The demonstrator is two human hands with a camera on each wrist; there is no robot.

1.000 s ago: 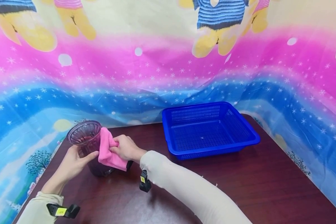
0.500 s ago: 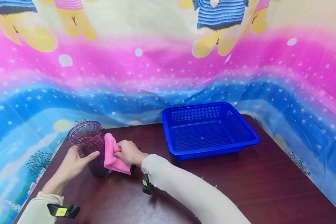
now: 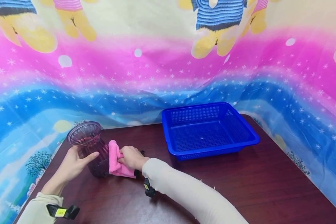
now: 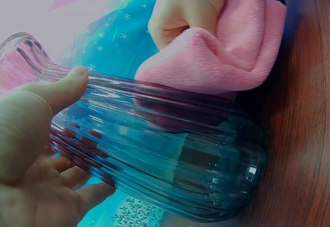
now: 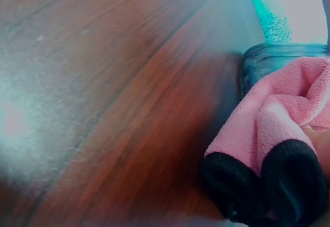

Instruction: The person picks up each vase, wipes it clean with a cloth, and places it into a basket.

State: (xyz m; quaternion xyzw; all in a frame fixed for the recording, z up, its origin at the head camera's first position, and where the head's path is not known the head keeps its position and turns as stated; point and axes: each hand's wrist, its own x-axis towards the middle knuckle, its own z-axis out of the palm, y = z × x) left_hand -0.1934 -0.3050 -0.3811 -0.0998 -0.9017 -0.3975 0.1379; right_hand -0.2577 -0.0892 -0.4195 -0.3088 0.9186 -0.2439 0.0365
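Observation:
A ribbed, purple-tinted glass vase [image 3: 99, 160] with a flared mouth stands at the left of the table, its base at the tabletop. My left hand [image 3: 72, 163] grips it below the neck, thumb on the near side and fingers round the far side; the left wrist view shows this grip on the glass [image 4: 154, 144]. Bunched in my right hand [image 3: 132, 158] is a pink cloth [image 3: 116, 161] with dark edging. It lies against the lower right side of the vase. In the right wrist view the folded cloth [image 5: 278, 98] covers most of the vase [image 5: 258, 59].
A blue plastic basket [image 3: 215, 151] with perforated walls sits at the back right of the dark wooden table [image 3: 263, 180]. Behind the table hangs a colourful printed curtain [image 3: 156, 68]. Each wrist wears a black camera strap [image 3: 63, 211].
My right hand has slid the pink cloth down the vase's right side and slightly to the right, from near the rim towards the base. The left hand and vase have stayed in place.

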